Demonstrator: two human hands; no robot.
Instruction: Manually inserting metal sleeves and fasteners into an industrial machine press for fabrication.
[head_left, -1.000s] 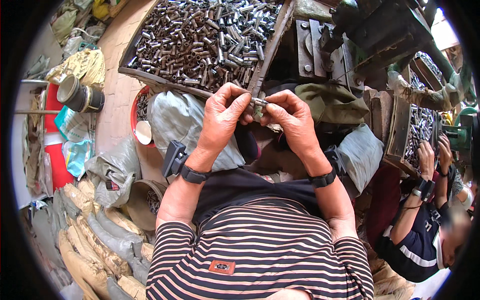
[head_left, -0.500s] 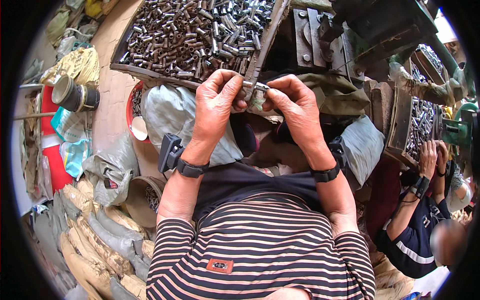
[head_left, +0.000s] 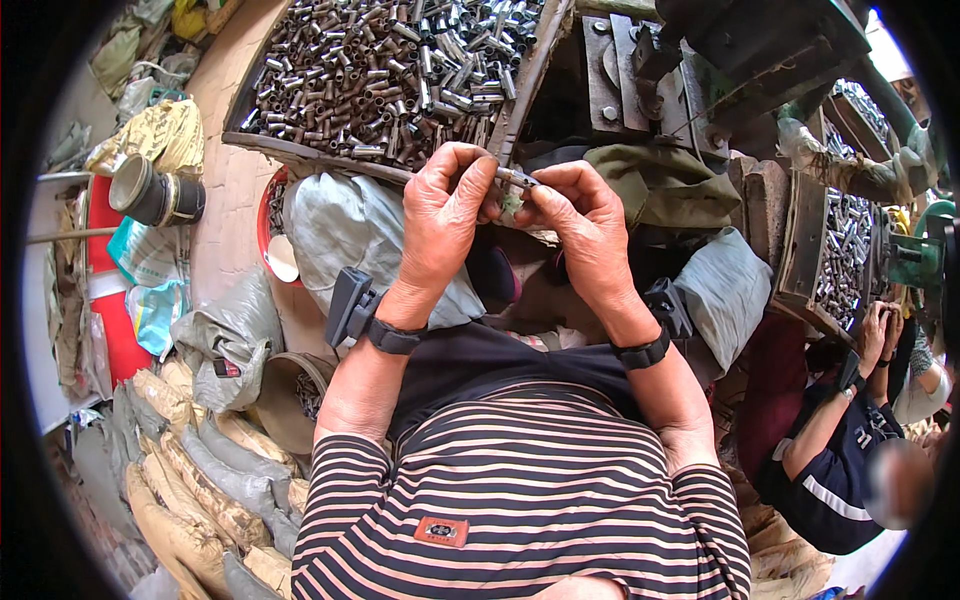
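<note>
Between my hands, near the tray's front corner, is a small shiny metal tube (head_left: 516,178). My left hand (head_left: 447,222) pinches its left end between thumb and fingers. My right hand (head_left: 588,232) is closed in a pinch at its right end. I cannot tell whether this is one piece or two pieces fitted together, as the fingertips cover both ends. Just beyond, a wooden tray (head_left: 300,152) is heaped with short metal tubes (head_left: 385,80), rusty brown at the left and middle, shinier at the right.
A dark metal machine (head_left: 640,75) stands beyond my right hand. Grey cloth (head_left: 345,235) lies left of my knees, beside a red basin (head_left: 268,215) and a bucket (head_left: 285,400). Filled sacks (head_left: 185,490) lie lower left. On the right, a co-worker (head_left: 825,470) sits by another parts tray (head_left: 840,255).
Both hands have drawn slightly closer together around the metal tube, and less of it shows at the left. The co-worker's hands have lowered a little.
</note>
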